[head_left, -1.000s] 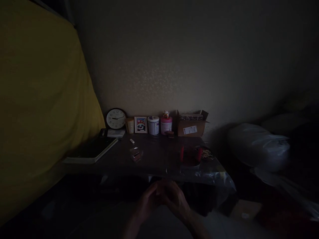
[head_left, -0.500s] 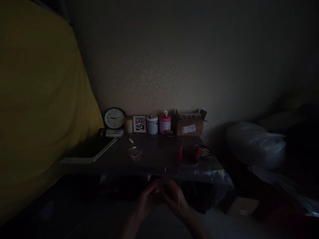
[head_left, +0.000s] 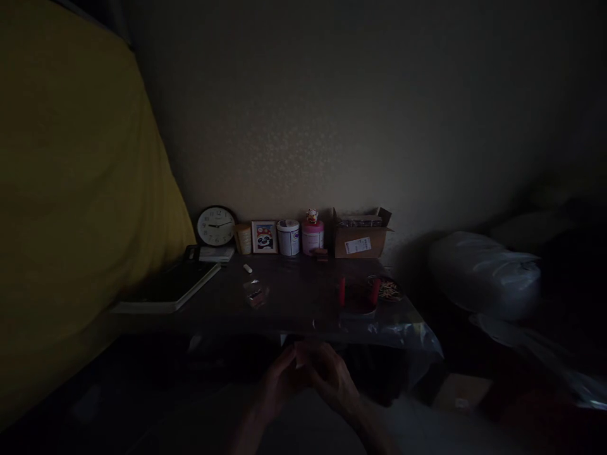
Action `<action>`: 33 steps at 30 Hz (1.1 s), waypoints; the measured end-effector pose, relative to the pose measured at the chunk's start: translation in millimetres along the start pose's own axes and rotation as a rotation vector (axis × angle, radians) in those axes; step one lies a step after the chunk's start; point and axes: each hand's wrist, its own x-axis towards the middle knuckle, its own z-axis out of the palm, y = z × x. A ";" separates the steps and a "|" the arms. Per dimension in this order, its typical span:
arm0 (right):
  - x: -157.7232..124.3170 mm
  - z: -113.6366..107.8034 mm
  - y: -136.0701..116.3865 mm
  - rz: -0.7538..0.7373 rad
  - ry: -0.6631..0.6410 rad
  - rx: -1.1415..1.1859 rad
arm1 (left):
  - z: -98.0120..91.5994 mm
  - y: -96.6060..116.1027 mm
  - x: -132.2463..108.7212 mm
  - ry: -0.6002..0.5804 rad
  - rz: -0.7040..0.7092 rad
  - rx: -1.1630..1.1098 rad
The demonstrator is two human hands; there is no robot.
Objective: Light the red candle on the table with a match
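head view: left hand (head_left: 279, 374), right hand (head_left: 337, 379) near dark table (head_left: 294, 294) (mottled wall (head_left: 294, 148) behind).

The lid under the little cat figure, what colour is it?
The lid is pink; it shows in the head view.

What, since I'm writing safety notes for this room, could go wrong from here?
The small pinkish piece, seemingly between the left hand and right hand, might fall short of the table and be hard to find in this dim light. The figurine perched on the pink-lidded container might topple if the table is bumped.
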 end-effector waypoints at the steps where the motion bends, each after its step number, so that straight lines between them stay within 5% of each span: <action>1: 0.0 0.0 0.0 0.002 -0.002 0.002 | 0.1 -0.3 0.1 -0.007 -0.006 0.007; 18: -0.5 2.9 5.1 -0.114 0.012 -0.167 | -5.6 -5.6 3.5 0.044 -0.017 -0.008; 33: -1.0 4.6 -0.1 -0.046 0.067 -0.212 | 0.5 -6.9 1.7 0.026 -0.010 0.074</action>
